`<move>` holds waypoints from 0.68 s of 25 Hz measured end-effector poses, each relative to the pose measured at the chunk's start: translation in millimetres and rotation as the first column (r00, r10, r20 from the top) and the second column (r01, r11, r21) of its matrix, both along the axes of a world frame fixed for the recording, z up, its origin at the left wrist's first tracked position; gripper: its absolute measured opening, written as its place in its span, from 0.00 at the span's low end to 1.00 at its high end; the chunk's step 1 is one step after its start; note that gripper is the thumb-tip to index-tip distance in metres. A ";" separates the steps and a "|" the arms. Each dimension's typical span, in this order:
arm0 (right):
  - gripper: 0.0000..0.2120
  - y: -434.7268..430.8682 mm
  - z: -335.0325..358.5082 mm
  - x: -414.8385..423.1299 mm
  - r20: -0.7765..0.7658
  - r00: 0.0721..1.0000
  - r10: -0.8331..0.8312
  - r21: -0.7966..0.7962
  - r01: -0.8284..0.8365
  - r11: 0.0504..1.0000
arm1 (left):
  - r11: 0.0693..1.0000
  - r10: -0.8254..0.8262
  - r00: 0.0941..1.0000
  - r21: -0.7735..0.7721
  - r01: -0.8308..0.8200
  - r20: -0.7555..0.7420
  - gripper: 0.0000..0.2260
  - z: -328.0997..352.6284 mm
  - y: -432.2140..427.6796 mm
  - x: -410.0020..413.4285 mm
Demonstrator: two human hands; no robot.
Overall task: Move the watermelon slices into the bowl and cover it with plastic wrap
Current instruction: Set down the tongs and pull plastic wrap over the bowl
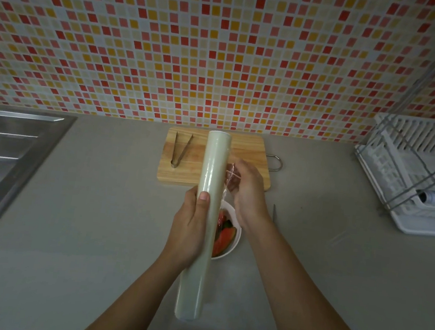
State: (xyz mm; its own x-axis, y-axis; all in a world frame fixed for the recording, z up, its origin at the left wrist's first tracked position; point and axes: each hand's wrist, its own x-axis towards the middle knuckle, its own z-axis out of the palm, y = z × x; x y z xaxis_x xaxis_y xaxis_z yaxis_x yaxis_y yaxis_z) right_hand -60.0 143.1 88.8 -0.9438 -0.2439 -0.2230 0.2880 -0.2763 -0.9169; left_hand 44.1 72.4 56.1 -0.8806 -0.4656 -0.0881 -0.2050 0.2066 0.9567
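Note:
A long pale roll of plastic wrap is held lengthwise above the counter. My left hand grips its middle, thumb on top. My right hand pinches the loose clear film edge just right of the roll. Below them a white bowl holds red watermelon slices with green rind, partly hidden by the roll and my hands.
A wooden cutting board lies at the back with metal tongs on it. A knife tip shows right of my wrist. A steel sink is at left, a white dish rack at right.

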 end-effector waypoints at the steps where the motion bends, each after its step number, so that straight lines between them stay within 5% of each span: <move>1: 0.09 2.2 1.0 -1.7 -0.044 0.999 0.027 0.043 -0.025 0.999 | 1.000 0.000 1.000 -0.008 0.000 0.000 0.18 0.3 0.0 0.2; 5: 0.04 7.4 4.4 -6.7 -0.125 0.992 -0.026 0.151 0.044 0.988 | 0.999 -0.005 1.000 -0.032 0.005 0.012 0.16 0.1 -0.9 1.2; 12: 0.03 6.4 5.8 -13.2 0.146 0.983 -0.109 -0.080 0.121 0.989 | 0.998 0.005 0.996 0.062 -0.010 0.088 0.20 -6.9 -5.2 -0.1; 17: 0.05 7.1 -2.6 -16.6 0.121 0.987 -0.105 -0.042 0.111 0.993 | 0.994 -0.006 0.995 0.109 -0.004 0.097 0.24 -6.1 -7.0 -0.9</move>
State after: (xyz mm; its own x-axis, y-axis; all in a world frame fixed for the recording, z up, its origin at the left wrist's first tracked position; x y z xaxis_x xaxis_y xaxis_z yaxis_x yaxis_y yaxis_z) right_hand -76.6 150.2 86.2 -0.9330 -0.1548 -0.3248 0.3594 -0.3550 -0.8630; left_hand 43.2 65.4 50.1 -0.8657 -0.4478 -0.2237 -0.2983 0.1025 0.9490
